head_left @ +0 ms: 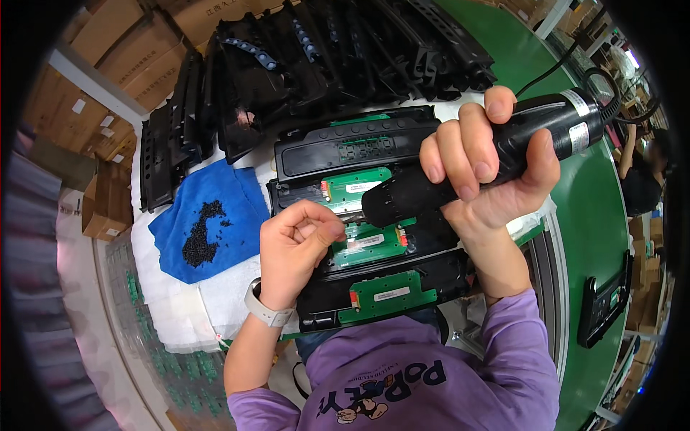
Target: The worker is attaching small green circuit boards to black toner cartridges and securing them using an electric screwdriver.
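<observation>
Screw-fastening step, judged. Right hand wraps driver, tip over green board in black housing. Left hand pinched shut beside tip, contents unseen. Next: square, steady alignment.

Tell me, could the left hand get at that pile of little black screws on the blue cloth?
Probably yes. The left hand sits just beside the blue cloth, and nothing lies between it and the black screws, though its fingers are pinched shut.

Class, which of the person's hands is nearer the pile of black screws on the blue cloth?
Left. The left hand sits just right of the screws; the right hand grips the screwdriver farther right.
</observation>
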`<state>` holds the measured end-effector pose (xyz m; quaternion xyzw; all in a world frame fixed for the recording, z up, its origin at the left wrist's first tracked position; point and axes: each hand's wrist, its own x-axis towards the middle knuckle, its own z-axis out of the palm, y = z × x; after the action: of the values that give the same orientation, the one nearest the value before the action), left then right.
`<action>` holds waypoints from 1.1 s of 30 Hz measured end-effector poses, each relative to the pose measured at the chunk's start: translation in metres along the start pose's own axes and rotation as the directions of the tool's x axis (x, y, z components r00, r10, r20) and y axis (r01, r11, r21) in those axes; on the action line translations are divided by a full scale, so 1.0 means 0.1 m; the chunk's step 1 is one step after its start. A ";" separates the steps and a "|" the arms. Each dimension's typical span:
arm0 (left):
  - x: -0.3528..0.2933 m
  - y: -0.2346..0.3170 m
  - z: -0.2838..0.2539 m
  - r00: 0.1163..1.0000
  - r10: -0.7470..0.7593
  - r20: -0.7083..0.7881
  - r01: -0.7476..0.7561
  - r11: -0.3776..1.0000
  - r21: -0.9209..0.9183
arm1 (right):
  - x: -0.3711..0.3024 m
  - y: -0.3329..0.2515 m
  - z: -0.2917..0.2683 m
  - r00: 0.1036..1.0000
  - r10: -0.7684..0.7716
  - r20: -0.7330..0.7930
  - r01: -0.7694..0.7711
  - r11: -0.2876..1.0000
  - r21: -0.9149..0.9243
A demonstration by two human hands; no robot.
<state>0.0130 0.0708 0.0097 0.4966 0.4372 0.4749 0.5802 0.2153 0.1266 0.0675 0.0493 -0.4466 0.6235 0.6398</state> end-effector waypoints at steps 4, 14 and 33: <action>-0.01 0.03 0.02 0.999 -0.034 0.023 0.034 0.999 0.002 | 0.00 0.01 0.00 1.000 0.007 0.011 -0.007 1.000 0.001; -0.01 -0.01 0.01 0.995 -0.096 0.038 0.097 0.995 -0.031 | -0.06 0.06 0.05 0.999 -0.022 0.044 0.025 0.997 -0.070; 0.08 0.02 -0.32 0.908 0.134 -0.397 -0.244 0.940 -0.240 | 0.01 -0.22 -0.12 0.979 0.195 -0.050 -0.194 0.844 -0.500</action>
<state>-0.0168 0.0839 0.0070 0.3486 0.4162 0.6732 0.5020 0.2399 0.1301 0.0719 -0.1634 -0.5971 0.5473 0.5633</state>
